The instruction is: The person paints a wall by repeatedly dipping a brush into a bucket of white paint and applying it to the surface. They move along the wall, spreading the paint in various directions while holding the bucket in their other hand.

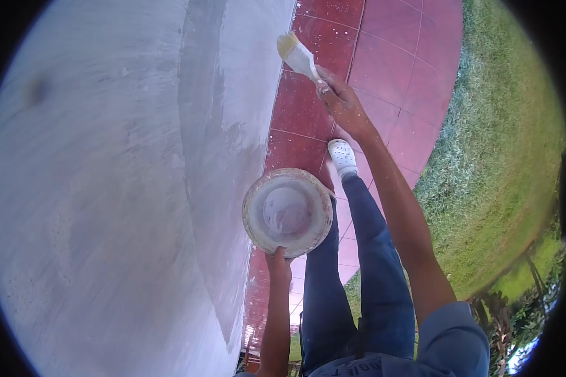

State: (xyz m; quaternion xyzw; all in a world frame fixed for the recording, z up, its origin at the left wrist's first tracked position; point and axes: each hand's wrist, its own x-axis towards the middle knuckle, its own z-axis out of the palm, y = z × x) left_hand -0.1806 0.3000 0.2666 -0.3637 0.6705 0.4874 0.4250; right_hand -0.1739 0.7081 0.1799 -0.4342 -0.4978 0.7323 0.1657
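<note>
Gripping a paintbrush (297,55) at full reach, right hand (339,100); left hand (278,264) clutching the paint bucket (287,212) rim.

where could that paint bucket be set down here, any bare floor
Bare red tiles lie between the wall and the grass, ahead of the white shoe. It is tight near the wall foot, where the left hand holds the bucket and the right hand the brush.
</note>
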